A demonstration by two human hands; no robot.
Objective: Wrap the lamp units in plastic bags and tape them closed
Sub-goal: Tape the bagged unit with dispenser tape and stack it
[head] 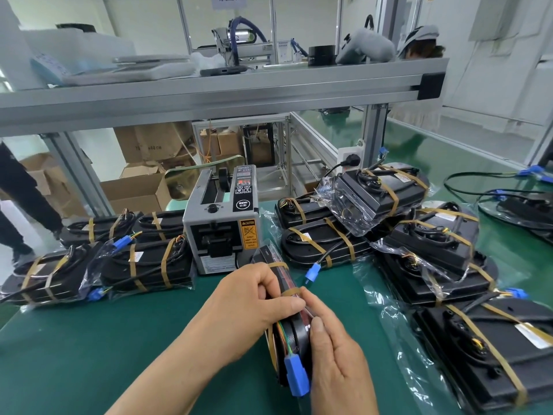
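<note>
Lamp unit (294,332), bagged and stood on edge at six o'clock, sits clamped between left hand (248,310) and right hand (336,366), both curled round it, pressing a tape strip (290,292) over its rim, seemingly to close it up.

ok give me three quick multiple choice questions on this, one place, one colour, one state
1. The tape dispenser stands: A) just behind the held lamp unit B) far left C) far right
2. The connector on that unit is: A) red B) blue C) white
3. The held lamp unit is: A) lying flat B) inside a box C) gripped on edge
Key: A, it is directly beyond the unit; B, a blue plug sits at its near end; C, the left hand and right hand grip it on edge.
</note>
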